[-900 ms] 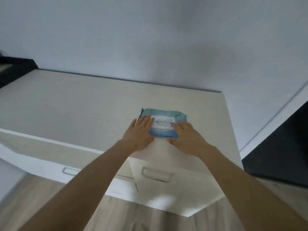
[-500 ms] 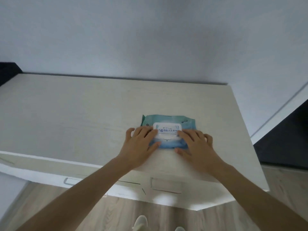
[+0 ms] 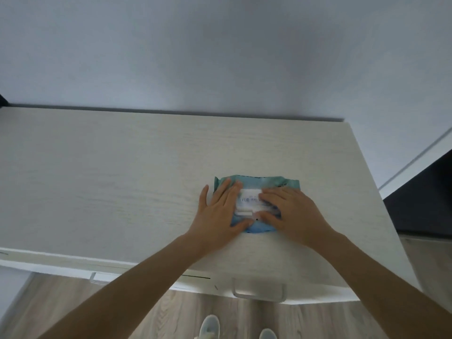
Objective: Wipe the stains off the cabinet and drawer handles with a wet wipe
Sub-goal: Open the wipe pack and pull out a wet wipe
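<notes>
Your two hands lie on a soft teal-and-blue plastic pack of wet wipes (image 3: 256, 185), which sits flat on the pale wood-grain counter (image 3: 122, 182) towards its right, nearer the near edge than the wall. Your left hand (image 3: 217, 211) is spread flat over the pack's left part, fingers straight and slightly fanned, the thumb stretched along the pack's near edge. Your right hand (image 3: 291, 211) covers the right part, fingers reaching left over the white rectangular lid label (image 3: 248, 201) in the middle of the pack; whether its fingertips are pinching the lid's edge or only pressing on it, you cannot tell from here. The two thumbs come close together at the near side of the label.

Below the counter's near edge, a pale bar-shaped drawer handle (image 3: 259, 291) juts out under your right forearm, and a second, similar handle (image 3: 97, 276) shows partly behind your left forearm. On the grey wood-look floor (image 3: 159, 314) at the near edge are the toes of your light-coloured shoes (image 3: 210, 326).
</notes>
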Demonstrator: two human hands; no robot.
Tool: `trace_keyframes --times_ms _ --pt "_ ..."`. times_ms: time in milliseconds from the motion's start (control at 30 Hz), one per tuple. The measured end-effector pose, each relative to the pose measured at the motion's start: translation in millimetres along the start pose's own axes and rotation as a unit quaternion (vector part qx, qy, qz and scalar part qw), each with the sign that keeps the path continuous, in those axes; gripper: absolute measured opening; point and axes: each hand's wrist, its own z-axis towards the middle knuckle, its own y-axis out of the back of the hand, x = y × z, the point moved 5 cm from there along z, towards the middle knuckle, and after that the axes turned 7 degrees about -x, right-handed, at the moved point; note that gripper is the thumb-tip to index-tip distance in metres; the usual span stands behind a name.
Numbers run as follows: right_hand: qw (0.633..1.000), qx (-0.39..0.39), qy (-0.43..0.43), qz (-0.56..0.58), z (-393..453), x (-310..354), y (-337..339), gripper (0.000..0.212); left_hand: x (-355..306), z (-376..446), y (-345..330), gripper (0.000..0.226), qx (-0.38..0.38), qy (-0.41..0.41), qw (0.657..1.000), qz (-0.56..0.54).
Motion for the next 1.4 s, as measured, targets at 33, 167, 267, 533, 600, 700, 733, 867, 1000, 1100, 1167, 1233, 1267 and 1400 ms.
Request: trace_keyframes --times_ms 33,167,267,533,600,700,733,867,1000,1100,1167,1233,1267,1400 --pt "0.999 -0.009 -0.029 0.031 4 -2 5 0.033 0 0 0 0.088 -0.001 0.005 1.000 -0.006" --pt "0.982 -0.037 -0.117 0.145 29 -13 11 0.031 -4 0 11 0.098 -0.023 0.012 0.999 -0.031" --pt "0.976 -0.048 -0.146 0.154 41 -20 6 0.037 -8 3 23 0.086 -0.076 -0.031 0.997 0.012" --pt "0.952 -0.148 -0.197 0.180 12 -22 12 0.031 4 15 6 0.083 0.010 0.009 1.000 -0.005" --pt "0.975 -0.151 -0.140 0.088 -2 -10 14 0.010 6 14 4 0.084 0.011 0.007 1.000 0.018" --pt "0.982 -0.124 -0.136 0.035 -12 0 11 0.006 6 15 3 0.086 0.011 0.004 0.999 0.052" --pt "0.983 -0.119 -0.138 0.033 -12 3 11 0.006 6 15 3 0.086 0.010 0.004 0.998 0.059" --pt "0.977 -0.080 -0.198 0.019 -8 6 2 0.015 4 14 3 0.085 0.004 0.001 0.997 0.077" --pt "0.948 -0.029 -0.316 0.023 -2 -1 -8 0.019 2 14 3 0.087 0.004 0.004 0.997 0.074" --pt "0.923 0.010 -0.382 0.052 3 -4 -12 0.017 2 14 5 0.088 0.004 0.003 0.997 0.083" --pt "0.901 0.015 -0.418 0.114 4 -7 -12 0.018 2 15 6 0.089 0.003 0.007 0.996 0.092" --pt "0.865 0.008 -0.450 0.223 3 -11 -9 0.016 1 17 7 0.092 0.001 0.015 0.995 0.097" --pt "0.844 0.002 -0.459 0.278 2 -12 -6 0.016 -1 18 6 0.094 -0.001 0.018 0.995 0.100" --pt "0.810 -0.001 -0.451 0.373 4 -10 -2 0.013 -12 22 2 0.103 -0.004 0.026 0.994 0.109"
